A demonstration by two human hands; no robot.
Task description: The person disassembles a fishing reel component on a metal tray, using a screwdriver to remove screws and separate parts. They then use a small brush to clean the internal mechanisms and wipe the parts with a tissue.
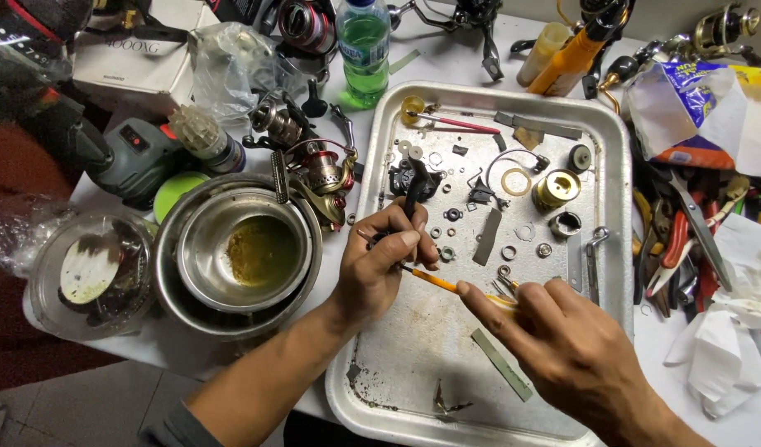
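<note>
Both hands work over metal tray (612, 165). Left hand (380, 269) grips black reel part (415, 192); right hand (562, 339) pinches orange-handled tool (434, 279). Steel bowls (231, 248) sit left.

At your table's far left corner sits a white cardboard box (136, 62); a green bottle's blue-white label (353, 51) stands mid-back; a crumpled yellow-blue-white bag (711, 112) lies far right.

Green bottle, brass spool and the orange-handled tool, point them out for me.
Green bottle (364, 51): head view, on its green body.
Brass spool (556, 188): head view, on its rim.
Orange-handled tool (434, 280): head view, on the shaft between both hands.
</note>
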